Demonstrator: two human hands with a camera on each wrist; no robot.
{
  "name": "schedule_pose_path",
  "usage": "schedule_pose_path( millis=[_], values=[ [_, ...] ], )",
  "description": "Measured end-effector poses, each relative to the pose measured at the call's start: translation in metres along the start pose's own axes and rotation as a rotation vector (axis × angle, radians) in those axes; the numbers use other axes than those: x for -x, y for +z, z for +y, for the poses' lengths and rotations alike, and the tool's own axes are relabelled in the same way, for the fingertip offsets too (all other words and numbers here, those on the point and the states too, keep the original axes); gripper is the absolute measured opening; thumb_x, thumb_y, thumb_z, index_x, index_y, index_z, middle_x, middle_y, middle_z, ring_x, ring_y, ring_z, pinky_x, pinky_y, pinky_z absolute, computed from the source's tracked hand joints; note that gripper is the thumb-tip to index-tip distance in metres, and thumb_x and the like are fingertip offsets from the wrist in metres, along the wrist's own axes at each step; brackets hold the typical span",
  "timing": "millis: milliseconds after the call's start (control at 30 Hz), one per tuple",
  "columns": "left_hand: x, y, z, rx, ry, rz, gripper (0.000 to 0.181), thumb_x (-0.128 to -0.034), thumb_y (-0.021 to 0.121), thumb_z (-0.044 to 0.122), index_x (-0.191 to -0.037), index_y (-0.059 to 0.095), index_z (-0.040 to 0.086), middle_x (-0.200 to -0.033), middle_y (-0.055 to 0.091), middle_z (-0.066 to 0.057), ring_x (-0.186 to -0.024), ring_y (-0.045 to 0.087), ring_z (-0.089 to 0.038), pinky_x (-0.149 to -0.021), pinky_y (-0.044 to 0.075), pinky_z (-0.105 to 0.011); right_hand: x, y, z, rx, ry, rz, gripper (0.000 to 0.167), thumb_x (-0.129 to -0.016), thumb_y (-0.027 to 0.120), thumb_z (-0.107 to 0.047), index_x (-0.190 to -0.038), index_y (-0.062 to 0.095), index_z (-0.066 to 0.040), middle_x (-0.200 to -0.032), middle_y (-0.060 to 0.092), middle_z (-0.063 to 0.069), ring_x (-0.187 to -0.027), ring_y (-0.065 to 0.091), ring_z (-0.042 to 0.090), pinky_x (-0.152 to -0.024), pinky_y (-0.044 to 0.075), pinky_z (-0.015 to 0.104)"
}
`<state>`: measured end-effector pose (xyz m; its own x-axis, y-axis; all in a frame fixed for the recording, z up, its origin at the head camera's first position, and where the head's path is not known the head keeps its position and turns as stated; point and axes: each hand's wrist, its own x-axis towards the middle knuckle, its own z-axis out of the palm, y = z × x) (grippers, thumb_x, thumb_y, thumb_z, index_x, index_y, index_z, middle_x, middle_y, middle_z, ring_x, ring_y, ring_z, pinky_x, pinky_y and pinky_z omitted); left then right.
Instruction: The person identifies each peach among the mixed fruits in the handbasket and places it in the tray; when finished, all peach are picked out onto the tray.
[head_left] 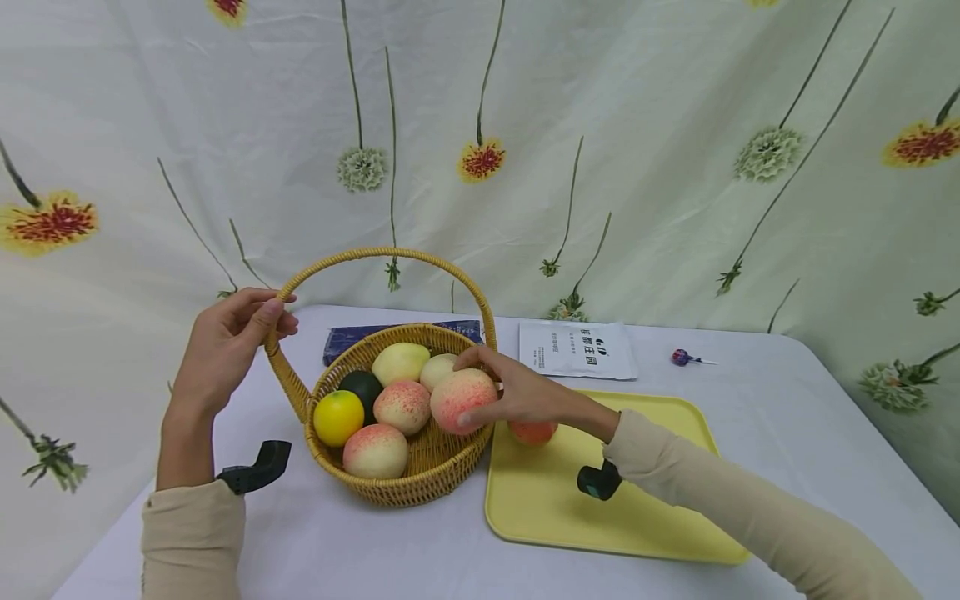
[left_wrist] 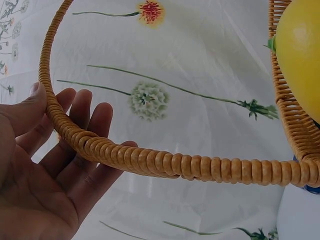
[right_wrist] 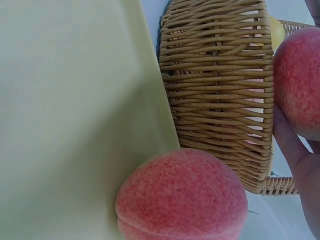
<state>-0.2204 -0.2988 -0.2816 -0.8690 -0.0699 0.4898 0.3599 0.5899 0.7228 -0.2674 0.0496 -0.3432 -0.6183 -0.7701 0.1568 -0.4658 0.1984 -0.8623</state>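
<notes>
A wicker basket [head_left: 442, 479] with a tall arched handle [head_left: 390, 252] holds several fruits: a yellow round fruit [head_left: 338, 418], a dark green one [head_left: 362, 390], a pale yellow one [head_left: 401, 364] and peaches [head_left: 376, 452]. My left hand [head_left: 228, 342] grips the handle's left side between thumb and fingers; the left wrist view shows the fingers behind the wrapped cane. My right hand [head_left: 517, 387] holds a pink peach [head_left: 463, 402] over the basket's right rim. Another peach [right_wrist: 182, 197] lies on the yellow tray [head_left: 600, 508], partly hidden by the right hand in the head view.
Behind the basket lies a dark blue packet [head_left: 348, 340]. A white printed pouch [head_left: 577, 350] is at the back of the table, with a lollipop [head_left: 681, 357] to its right. A flower-patterned cloth [head_left: 637, 125] hangs behind the table.
</notes>
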Motion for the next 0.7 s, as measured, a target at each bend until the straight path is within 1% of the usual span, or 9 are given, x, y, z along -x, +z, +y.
schedule_pose_path(
  millis=[67,167,267,333,400,500,600,700],
  values=[
    [-0.0001,-0.0002,-0.0002,0.0,-0.002,-0.001,0.034,-0.0996,0.05,0.027,-0.121,0.059,0.002,-0.087,0.066,0.011,-0.083,0.063,-0.003,-0.075,0.05,-0.01,0.0001,-0.0015,-0.0004,0.011,0.001,0.0,0.06,-0.079,0.077,-0.028,-0.126,0.041,-0.019,-0.129,0.048,0.003,-0.111,0.055,0.016,-0.092,0.05,0.031],
    [-0.0001,0.0001,-0.0003,-0.003,-0.001,0.0,0.034,-0.0996,0.05,0.027,-0.121,0.059,0.002,-0.087,0.066,0.011,-0.083,0.063,-0.003,-0.074,0.05,-0.01,0.0008,-0.0038,-0.0014,0.028,-0.003,-0.023,0.069,-0.079,0.077,-0.035,-0.136,0.039,-0.023,-0.132,0.045,0.004,-0.114,0.052,0.016,-0.093,0.049,0.032],
    [0.0001,0.0005,0.0001,-0.007,0.002,0.003,0.034,-0.0995,0.05,0.027,-0.121,0.059,0.003,-0.086,0.065,0.011,-0.083,0.063,-0.004,-0.074,0.051,-0.011,0.0022,-0.0057,-0.0033,0.066,-0.006,-0.044,0.07,-0.08,0.075,-0.039,-0.139,0.041,-0.026,-0.138,0.041,0.001,-0.117,0.048,0.016,-0.093,0.048,0.033],
    [0.0002,0.0003,0.0002,-0.006,0.003,0.002,0.034,-0.0995,0.05,0.027,-0.121,0.059,0.002,-0.086,0.066,0.011,-0.083,0.063,-0.003,-0.074,0.051,-0.011,0.0027,-0.0062,-0.0047,0.059,-0.008,-0.046,0.066,-0.08,0.075,-0.036,-0.136,0.043,-0.024,-0.138,0.041,0.001,-0.116,0.049,0.018,-0.093,0.049,0.033],
    [0.0003,0.0003,0.0004,-0.004,0.003,0.003,0.034,-0.0995,0.05,0.027,-0.121,0.059,0.002,-0.087,0.066,0.01,-0.083,0.063,-0.003,-0.075,0.051,-0.011,0.0031,-0.0059,-0.0056,0.05,-0.007,-0.031,0.062,-0.079,0.076,-0.032,-0.13,0.044,-0.021,-0.135,0.043,0.002,-0.115,0.051,0.017,-0.092,0.05,0.033],
    [0.0003,0.0,0.0004,-0.001,0.002,0.0,0.035,-0.0996,0.05,0.027,-0.122,0.059,0.001,-0.087,0.066,0.009,-0.083,0.062,-0.003,-0.075,0.05,-0.01,0.0034,-0.0044,-0.0061,0.0,-0.001,-0.021,0.064,-0.076,0.077,-0.026,-0.126,0.038,-0.017,-0.13,0.045,0.007,-0.109,0.056,0.019,-0.09,0.052,0.033],
    [0.0004,0.0001,0.0003,-0.002,0.002,0.002,0.035,-0.0996,0.05,0.027,-0.121,0.059,0.001,-0.087,0.066,0.01,-0.083,0.062,-0.004,-0.074,0.05,-0.01,0.005,-0.0033,-0.0067,-0.006,0.001,-0.03,0.07,-0.076,0.078,-0.026,-0.131,0.036,-0.018,-0.129,0.045,0.009,-0.106,0.058,0.019,-0.087,0.053,0.033],
    [0.0,0.0006,0.0003,0.0,0.005,0.002,0.034,-0.0995,0.05,0.027,-0.12,0.059,0.002,-0.086,0.066,0.009,-0.083,0.063,-0.004,-0.074,0.051,-0.011,0.0076,-0.0046,-0.0076,0.006,0.0,-0.04,0.067,-0.077,0.077,-0.026,-0.134,0.041,-0.019,-0.132,0.044,0.006,-0.106,0.057,0.02,-0.084,0.054,0.033]
  ],
)
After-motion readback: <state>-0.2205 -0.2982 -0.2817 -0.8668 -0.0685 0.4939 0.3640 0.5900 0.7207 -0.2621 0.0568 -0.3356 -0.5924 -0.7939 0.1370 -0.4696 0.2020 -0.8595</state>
